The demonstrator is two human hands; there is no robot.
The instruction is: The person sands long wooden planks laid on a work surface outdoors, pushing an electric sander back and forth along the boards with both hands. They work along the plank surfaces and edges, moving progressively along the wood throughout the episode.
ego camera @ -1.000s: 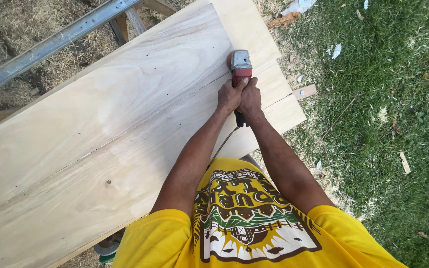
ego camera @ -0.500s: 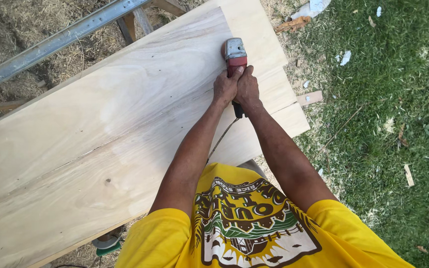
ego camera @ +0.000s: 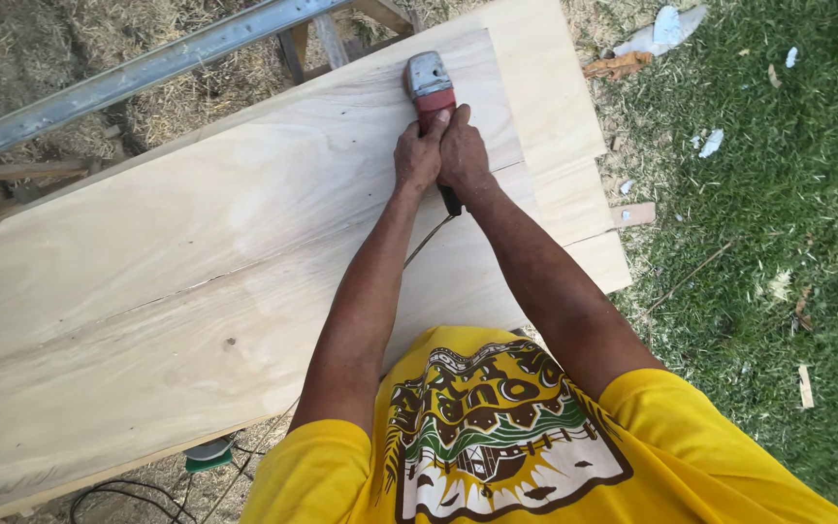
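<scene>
**Both hands on the sander, far side of the board**

Nearest to me I see the yellow shirt (ego camera: 497, 446) with its printed front, and below it to the left a black cable (ego camera: 118, 490) lying on the ground beside a small green thing (ego camera: 208, 456) I cannot make out.

My two arms reach out over the wide pale board (ego camera: 177, 291), which lies across the view on a slant. A thin cord (ego camera: 427, 238) runs along the wood between my forearms. My left hand (ego camera: 417, 155) and right hand (ego camera: 464, 153) sit side by side, touching, with the fingers of both curled tight around the red body of the sander (ego camera: 431, 89). The sander's grey head rests flat on the board, near its far edge.

Past the board on the left runs a grey metal rail (ego camera: 147, 73) over dry straw (ego camera: 41, 39). To the right is grass (ego camera: 778, 252), with white scraps (ego camera: 666, 29) and a small wood offcut (ego camera: 632, 213) scattered on it.
</scene>
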